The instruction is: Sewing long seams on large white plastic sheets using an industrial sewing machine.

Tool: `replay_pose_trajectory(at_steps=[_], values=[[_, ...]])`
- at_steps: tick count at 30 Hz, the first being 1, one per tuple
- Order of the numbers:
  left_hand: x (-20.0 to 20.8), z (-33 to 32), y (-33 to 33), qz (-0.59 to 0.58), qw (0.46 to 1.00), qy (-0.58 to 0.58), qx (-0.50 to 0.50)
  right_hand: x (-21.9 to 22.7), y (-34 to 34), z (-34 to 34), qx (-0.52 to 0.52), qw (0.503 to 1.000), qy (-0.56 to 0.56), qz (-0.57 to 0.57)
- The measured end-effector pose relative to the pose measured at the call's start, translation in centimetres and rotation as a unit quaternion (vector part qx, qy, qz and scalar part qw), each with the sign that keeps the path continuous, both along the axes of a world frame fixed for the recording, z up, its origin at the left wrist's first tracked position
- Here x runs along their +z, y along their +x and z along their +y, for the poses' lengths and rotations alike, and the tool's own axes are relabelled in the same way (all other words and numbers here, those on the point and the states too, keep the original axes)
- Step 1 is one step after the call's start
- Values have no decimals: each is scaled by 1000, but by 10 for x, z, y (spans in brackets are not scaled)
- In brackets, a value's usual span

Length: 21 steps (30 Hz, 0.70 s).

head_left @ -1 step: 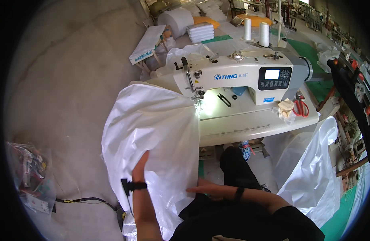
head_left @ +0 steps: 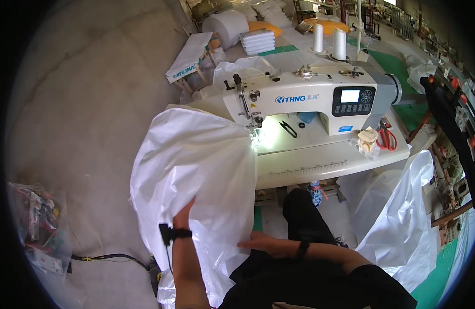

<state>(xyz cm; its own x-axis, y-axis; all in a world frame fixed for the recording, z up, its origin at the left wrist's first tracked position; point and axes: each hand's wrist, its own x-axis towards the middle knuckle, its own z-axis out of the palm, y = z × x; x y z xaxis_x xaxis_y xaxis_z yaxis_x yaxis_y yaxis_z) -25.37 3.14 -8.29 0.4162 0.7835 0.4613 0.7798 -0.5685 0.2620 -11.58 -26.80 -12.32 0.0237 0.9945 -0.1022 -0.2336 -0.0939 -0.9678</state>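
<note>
A white sheet [head_left: 196, 154] is spread below the machine [head_left: 278, 98], its upper right corner brought up to the lit needle area [head_left: 256, 135]. Its long axis is run roughly from twelve to six o'clock, the lower end being dropped past the lap.

The left hand [head_left: 183, 215] is laid against the sheet's lower middle; its fingers are mostly hidden, so whether anything is gripped cannot be told. The right hand [head_left: 262, 244] is placed at about four o'clock from the left, fingertips set at the sheet's right edge, thumb held a little apart from the fingers; whether the edge is pinched cannot be told.

From the left hand the needle area is found between one and two o'clock; from the right, almost at twelve. Neither hand is clearly nearer to it. Most of the sheet is found between ten and twelve o'clock from the right hand.

Snips [head_left: 288, 129] and red scissors [head_left: 386, 139] are left on the machine's bed.
</note>
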Motion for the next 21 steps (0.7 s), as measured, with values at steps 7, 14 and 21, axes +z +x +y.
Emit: replay_pose_trajectory(at_steps=[7,14,21], values=[[21,85,22,72,997,-31,3,45,18,-36,153,973,-113,127],[43,136,44,145,987,-66,-36,-17,16,-65,172,949,-235,118],[76,5,58,410,840,338,-114,46,47,-26,-131,983,-130,-1]])
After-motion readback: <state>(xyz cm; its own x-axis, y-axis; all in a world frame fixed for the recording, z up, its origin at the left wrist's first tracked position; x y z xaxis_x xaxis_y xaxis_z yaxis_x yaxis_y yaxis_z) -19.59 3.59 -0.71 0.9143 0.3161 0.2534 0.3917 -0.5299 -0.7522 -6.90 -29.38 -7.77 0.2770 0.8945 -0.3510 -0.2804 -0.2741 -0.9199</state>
